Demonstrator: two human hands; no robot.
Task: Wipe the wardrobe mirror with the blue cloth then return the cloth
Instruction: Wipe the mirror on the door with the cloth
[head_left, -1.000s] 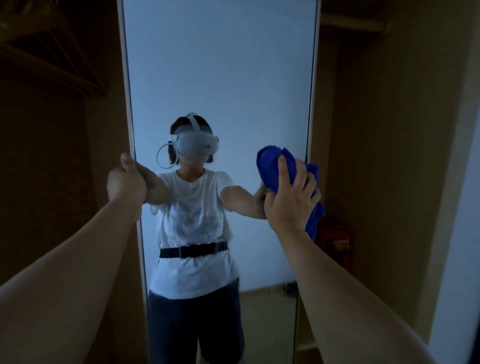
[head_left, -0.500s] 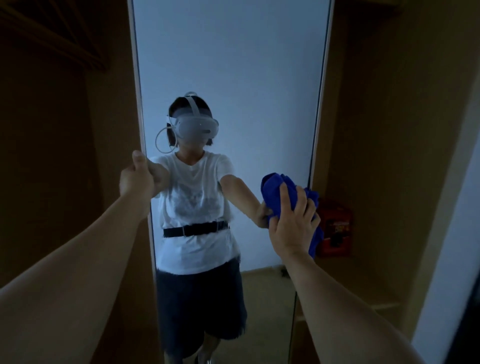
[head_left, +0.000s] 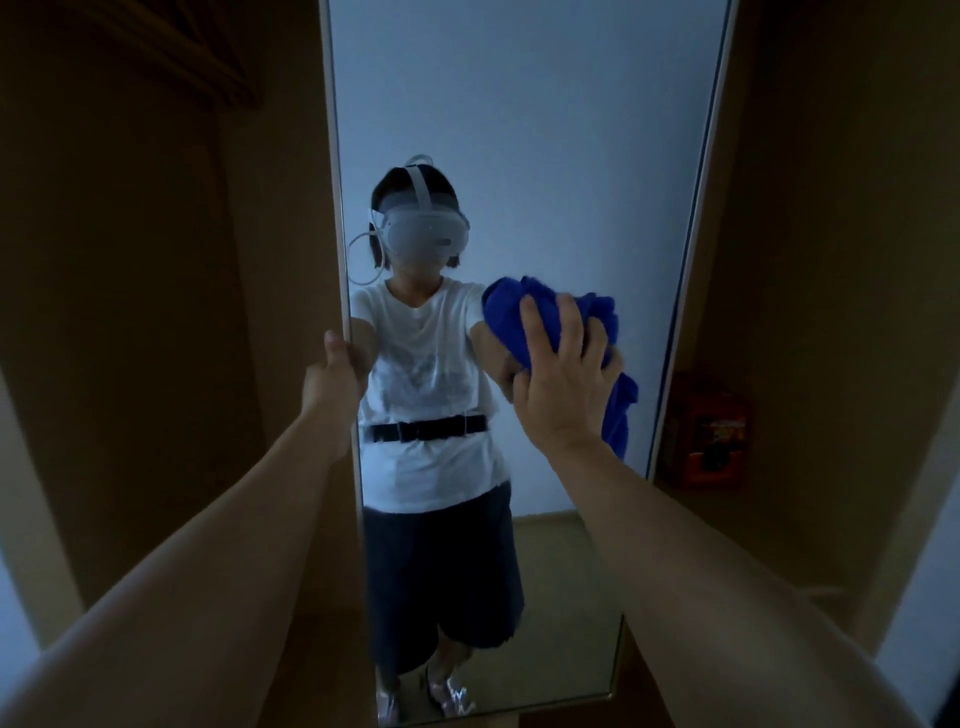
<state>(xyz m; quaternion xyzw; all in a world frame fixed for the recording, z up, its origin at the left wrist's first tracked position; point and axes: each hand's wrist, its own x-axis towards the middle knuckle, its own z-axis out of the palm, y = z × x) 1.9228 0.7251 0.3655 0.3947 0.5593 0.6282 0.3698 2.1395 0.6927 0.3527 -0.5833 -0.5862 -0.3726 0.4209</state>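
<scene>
Surroundings: one red box (head_left: 709, 431) is sitting right of the mirror (head_left: 545, 156), inside the wardrobe.
Left hand (head_left: 332, 376): gripping the mirror's left edge.
Right hand (head_left: 563, 387): clutching one bunched blue cloth (head_left: 511, 312) against the glass.

Red-orange box (head_left: 709, 431) set on a wardrobe shelf (head_left: 810, 587) at right, wooden hanger rail (head_left: 208, 67) seen upper left, brown wardrobe walls (head_left: 831, 260) dimly lit.

One mirror (head_left: 545, 130); one blue cloth (head_left: 524, 317); two hands; one red box (head_left: 709, 431).
</scene>
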